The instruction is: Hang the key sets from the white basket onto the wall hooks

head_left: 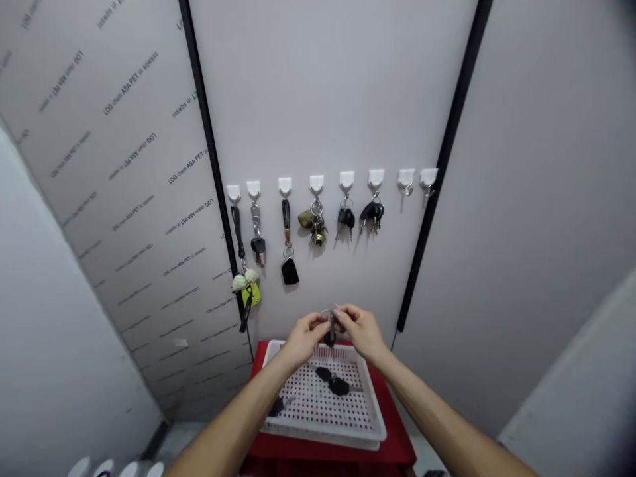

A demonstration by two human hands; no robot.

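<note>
Above the far end of a white basket (372, 417), my left hand (307, 336) and my right hand (362, 328) meet at a bunch of keys (330, 336). Both hands are closed, fingertips pinching the bunch from either side. A thin metal ring (328, 309) shows at the top between the fingers, and a dark key head hangs below. My fingers partly hide the keys. In the basket lie black-headed keys (339, 385) near the middle and another black key (277, 406) at the left, partly covered by my left forearm.
The basket stands on a red surface (397, 447) against a pale panel. A row of white hooks (346, 179) crosses the panel; several carry key bunches, such as a black fob (289, 270). Two right-hand hooks (406, 177) carry no keys. Black strips (450, 136) border the panel.
</note>
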